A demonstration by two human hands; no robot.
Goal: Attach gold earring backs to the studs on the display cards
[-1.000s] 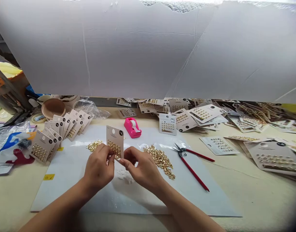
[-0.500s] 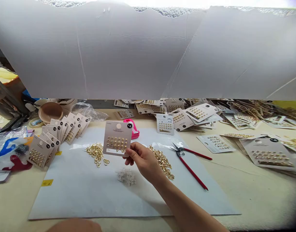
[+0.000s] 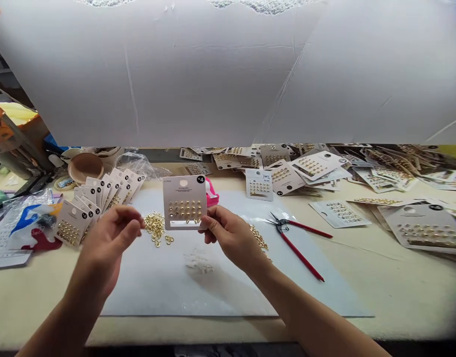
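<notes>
My right hand [image 3: 228, 233] pinches the lower right corner of a beige earring card [image 3: 185, 201] and holds it upright, facing me, with rows of gold studs on it. My left hand [image 3: 108, 238] is raised left of the card, apart from it, with its fingertips pinched together; what they hold, if anything, is too small to see. Just beyond its fingertips lies a small heap of gold rings [image 3: 156, 228] on the white mat [image 3: 168, 287]. A second gold heap [image 3: 259, 240] lies behind my right hand, and tiny clear pieces [image 3: 200, 263] sit on the mat below the card.
A fanned row of filled cards [image 3: 97, 198] lies at the left, with a brown bowl [image 3: 84, 166] behind it. A pink tape dispenser [image 3: 212, 196] is half hidden by the card. Red-handled pliers [image 3: 298, 243] lie right of the mat. Many loose cards [image 3: 324, 173] cover the right side.
Both hands were working on the card a second ago; my left hand then dropped out of view and has now come back up at the left, while my right hand turned the card to face me.
</notes>
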